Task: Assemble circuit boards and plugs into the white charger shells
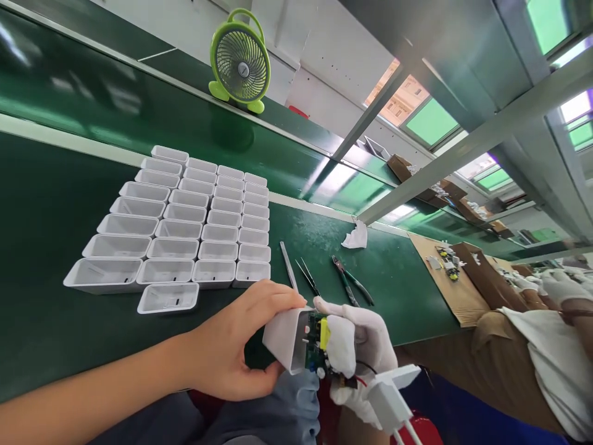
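Observation:
My left hand (227, 346), bare, grips a white plastic casing (283, 339) between thumb and fingers. The casing's open end faces right. My right hand (377, 340), in a white glove, holds a green circuit board (315, 352) with a yellow component. The board's left edge is at the casing's mouth; how far it reaches inside cannot be seen. A white pad-like lump (341, 347) covers part of the board. Red and black wires run from the board toward a white plug-like piece (390, 400) hanging below my right hand.
Rows of white open casings (176, 230) stand at left on the green table (306, 225). Tweezers (307, 278), a flat metal strip (288, 264), pliers (349, 281) and a white scrap (356, 236) lie beyond my hands. A green fan (241, 65) stands behind. Co-worker's gloved hands (567, 284) are at right.

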A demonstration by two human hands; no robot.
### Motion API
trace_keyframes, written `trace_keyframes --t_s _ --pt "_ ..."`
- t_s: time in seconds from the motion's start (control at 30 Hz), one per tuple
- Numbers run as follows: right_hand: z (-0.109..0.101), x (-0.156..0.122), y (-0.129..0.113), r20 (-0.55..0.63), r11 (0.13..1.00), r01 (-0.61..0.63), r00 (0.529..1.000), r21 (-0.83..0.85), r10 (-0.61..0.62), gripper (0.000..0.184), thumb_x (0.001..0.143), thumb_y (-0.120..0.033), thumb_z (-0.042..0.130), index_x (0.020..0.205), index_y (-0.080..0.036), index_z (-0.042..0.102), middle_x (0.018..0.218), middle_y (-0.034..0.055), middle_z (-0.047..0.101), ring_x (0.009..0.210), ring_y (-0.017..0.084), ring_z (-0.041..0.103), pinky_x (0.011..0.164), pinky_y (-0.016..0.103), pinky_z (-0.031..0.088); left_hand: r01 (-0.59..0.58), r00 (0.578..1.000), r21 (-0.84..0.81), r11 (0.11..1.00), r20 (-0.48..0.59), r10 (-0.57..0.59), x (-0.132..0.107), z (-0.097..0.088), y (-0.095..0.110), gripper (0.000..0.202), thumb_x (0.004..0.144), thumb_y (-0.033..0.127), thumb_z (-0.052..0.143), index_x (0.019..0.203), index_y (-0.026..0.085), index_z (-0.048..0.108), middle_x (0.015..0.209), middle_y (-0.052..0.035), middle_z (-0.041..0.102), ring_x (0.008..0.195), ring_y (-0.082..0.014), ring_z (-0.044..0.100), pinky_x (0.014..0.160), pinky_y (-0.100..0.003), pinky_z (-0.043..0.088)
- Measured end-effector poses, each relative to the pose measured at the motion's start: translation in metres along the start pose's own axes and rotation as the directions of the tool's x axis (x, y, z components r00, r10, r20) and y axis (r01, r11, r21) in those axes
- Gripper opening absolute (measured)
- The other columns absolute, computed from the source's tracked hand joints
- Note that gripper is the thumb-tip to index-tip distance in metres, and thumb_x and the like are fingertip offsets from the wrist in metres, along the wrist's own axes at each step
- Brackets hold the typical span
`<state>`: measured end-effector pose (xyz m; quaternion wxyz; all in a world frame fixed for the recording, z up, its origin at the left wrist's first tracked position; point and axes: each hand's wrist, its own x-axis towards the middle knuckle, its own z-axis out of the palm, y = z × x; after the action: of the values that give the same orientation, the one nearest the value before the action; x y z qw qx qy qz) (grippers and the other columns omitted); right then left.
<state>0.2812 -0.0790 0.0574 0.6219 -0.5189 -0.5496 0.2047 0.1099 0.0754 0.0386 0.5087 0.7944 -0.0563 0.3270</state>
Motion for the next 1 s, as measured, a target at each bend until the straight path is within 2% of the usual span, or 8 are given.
trace_keyframes --t_s 0.17,0.33,0.57,0.67,0.8,1.0 --pt "-0.004 -0.003 -0.005 0.049 0.996 0.013 0.999 -0.083 -0.009 0.071 0.076 -0.053 0.084 0.136 -0.025 0.057 0.13 0.0128 0.07 0.116 0.03 0.07 0.095 0.04 0.063 -0.057 0.998 0.013 0.998 -0.014 0.058 0.002 0.0 0.001 0.074 0.075 0.003 0.062 0.146 0.013 0.044 0.133 -0.0134 0.057 0.122 -0.0257 0.054 0.107 -0.041 0.047" --pt "-0.002 -0.001 -0.016 0.047 0.994 -0.083 0.995 -0.07 0.087 0.068 0.078 -0.042 0.086 0.137 -0.025 0.058 0.136 0.0113 0.066 0.125 0.027 0.066 0.101 0.035 0.06 -0.072 0.997 0.011 0.997 -0.025 0.072 0.002 0.0 0.0 0.074 0.076 0.004 0.063 0.147 0.014 0.043 0.132 -0.0159 0.058 0.12 -0.0286 0.056 0.102 -0.045 0.051" --pt "-0.004 0.007 -0.021 0.126 0.995 -0.023 0.991 -0.102 0.036 0.071 0.076 -0.029 0.089 0.139 -0.026 0.057 0.136 0.0083 0.067 0.125 0.023 0.066 0.105 0.03 0.058 -0.079 0.996 0.034 0.996 -0.031 0.08 0.004 0.0 -0.001 0.072 0.076 0.005 0.064 0.146 0.012 0.044 0.128 -0.0169 0.06 0.119 -0.0293 0.057 0.101 -0.047 0.051" --pt "-0.006 0.004 -0.021 0.104 0.987 -0.061 0.992 -0.146 0.076 0.072 0.075 -0.027 0.089 0.139 -0.027 0.056 0.139 0.0086 0.065 0.128 0.025 0.064 0.107 0.033 0.057 -0.078 0.997 0.043 0.996 -0.026 0.079 0.004 0.0 -0.001 0.069 0.078 0.007 0.064 0.145 0.012 0.045 0.128 -0.0171 0.06 0.118 -0.0286 0.057 0.1 -0.046 0.051" --pt "-0.01 0.0 -0.024 0.11 0.975 -0.077 0.989 -0.208 0.101 0.075 0.073 -0.031 0.091 0.14 -0.026 0.056 0.139 0.0102 0.065 0.128 0.028 0.064 0.107 0.039 0.058 -0.084 0.996 0.027 0.996 -0.037 0.085 0.001 0.002 -0.003 0.071 0.079 0.008 0.065 0.146 0.013 0.044 0.129 -0.0168 0.059 0.118 -0.0283 0.056 0.099 -0.045 0.052" --pt "-0.01 0.003 -0.026 0.149 0.975 -0.075 0.983 -0.21 0.108 0.076 0.075 -0.028 0.09 0.142 -0.028 0.054 0.142 0.008 0.063 0.131 0.027 0.062 0.11 0.038 0.056 -0.065 0.997 0.039 0.997 -0.026 0.066 0.0 0.002 -0.007 0.073 0.078 0.01 0.065 0.148 0.018 0.043 0.129 -0.0154 0.06 0.118 -0.0295 0.057 0.1 -0.047 0.052"
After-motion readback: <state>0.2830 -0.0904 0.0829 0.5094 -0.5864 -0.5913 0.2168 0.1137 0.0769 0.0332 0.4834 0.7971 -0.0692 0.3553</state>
